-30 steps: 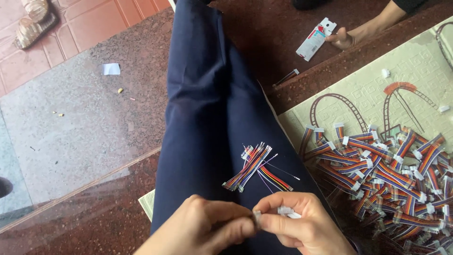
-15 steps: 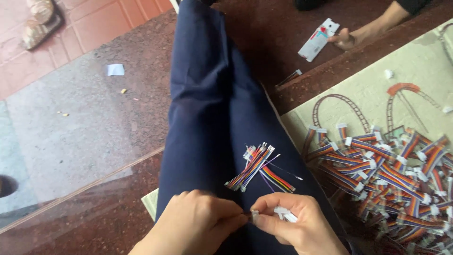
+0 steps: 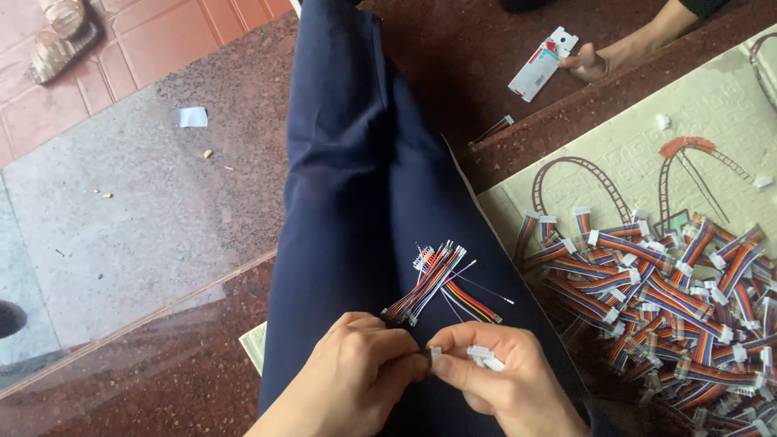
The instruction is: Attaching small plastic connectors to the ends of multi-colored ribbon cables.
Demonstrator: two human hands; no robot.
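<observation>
Over the lap, left hand [image 3: 356, 368] and right hand [image 3: 498, 380] pinch a small white connector [image 3: 436, 354] between fingertips, mid-assembly; next needs fine wire alignment.

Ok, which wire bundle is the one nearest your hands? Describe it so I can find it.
Start at the dark blue trouser leg. On the thigh, just above both hands, lies a small loose wire bundle. Unlike the big pile on the mat, it sits alone on cloth.

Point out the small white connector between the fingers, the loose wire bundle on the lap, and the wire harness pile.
small white connector [image 3: 436, 354], head view, its pinched end.
loose wire bundle [image 3: 433, 283], head view, mid-strands.
wire harness pile [image 3: 664, 299], head view, pile's centre.
</observation>
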